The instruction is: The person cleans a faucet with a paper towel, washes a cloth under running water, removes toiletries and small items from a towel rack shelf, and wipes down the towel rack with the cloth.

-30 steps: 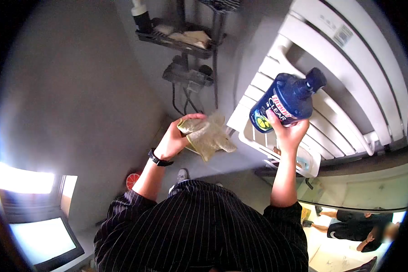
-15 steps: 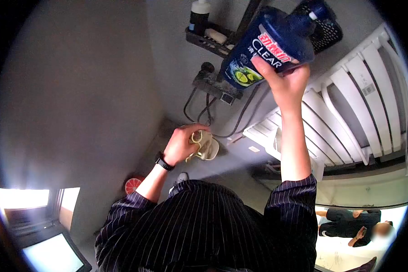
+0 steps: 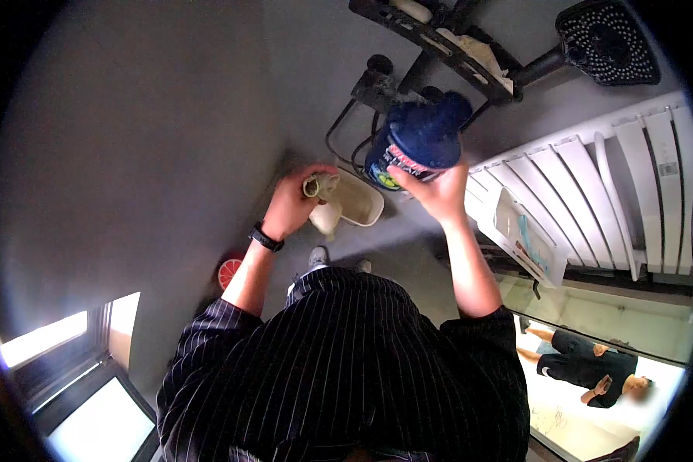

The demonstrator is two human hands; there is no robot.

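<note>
My right hand (image 3: 441, 192) is wrapped round a dark blue Clear shampoo bottle (image 3: 420, 138). The bottle leans, its narrower end up and to the right, and its label is partly covered by my thumb. My left hand (image 3: 291, 204), with a black watch at the wrist, is closed on a crumpled pale pouch-like item (image 3: 326, 218). A round rolled edge shows near the thumb, and a rounded part hangs below; its kind is unclear. Right behind this item is a beige open bin (image 3: 371, 206), low down, with the shampoo bottle above and to its right.
On the wall are a black shelf (image 3: 439, 42), a black shower head (image 3: 608, 42) and a mixer tap (image 3: 373, 88) with a hose. White slats (image 3: 585, 185) and a white tray (image 3: 516, 239) lie right. A mirror (image 3: 570, 423) reflects a person. A red citrus-patterned disc (image 3: 229, 272) is at left.
My right hand has brought the shampoo bottle down and left, away from the shelf. My left hand has risen slightly with the pale item, and the beige bin shows more. The view has shifted.
</note>
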